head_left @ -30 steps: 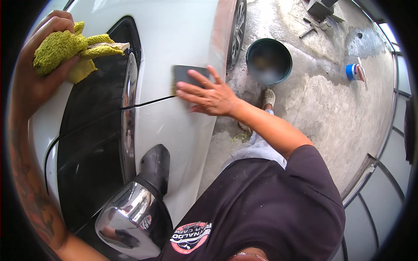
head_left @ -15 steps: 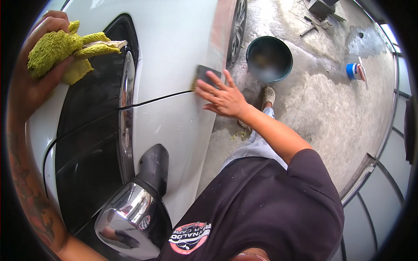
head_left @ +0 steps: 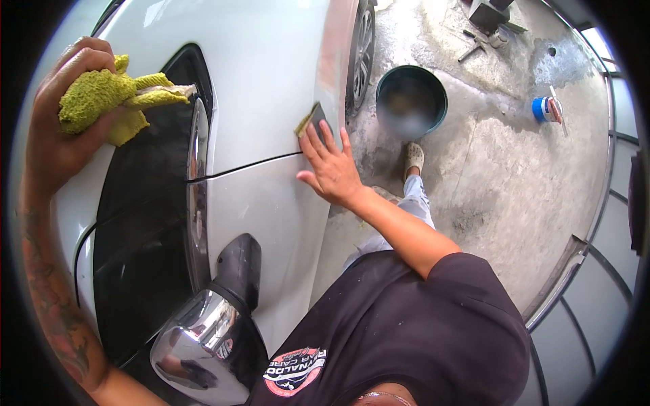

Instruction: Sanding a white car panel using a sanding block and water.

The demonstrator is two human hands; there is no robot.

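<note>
My left hand [head_left: 61,142] is closed around a bunched yellow-green cloth [head_left: 95,101] with a pale strip, held over the dark side window [head_left: 135,223] of a white car [head_left: 264,74]. My right hand [head_left: 328,166] has its fingers spread over a dark flat pad [head_left: 317,116] with a yellowish edge, pressed on the white panel above a seam near the body's right edge. The chrome mirror [head_left: 196,338] with its black mount [head_left: 240,271] is below my hands.
A car wheel [head_left: 359,57] is beside a dark round tub [head_left: 412,101] on wet concrete [head_left: 494,203]. A blue-and-white container [head_left: 542,109] lies further right. Grey blocks and small objects [head_left: 491,20] are at the top. A panelled wall [head_left: 613,257] runs along the right.
My right hand and the pad have shifted rightward along the panel since a second ago, then turned, with fingers now pointing further up. My left hand still grips the cloth. The view has shifted slightly.
</note>
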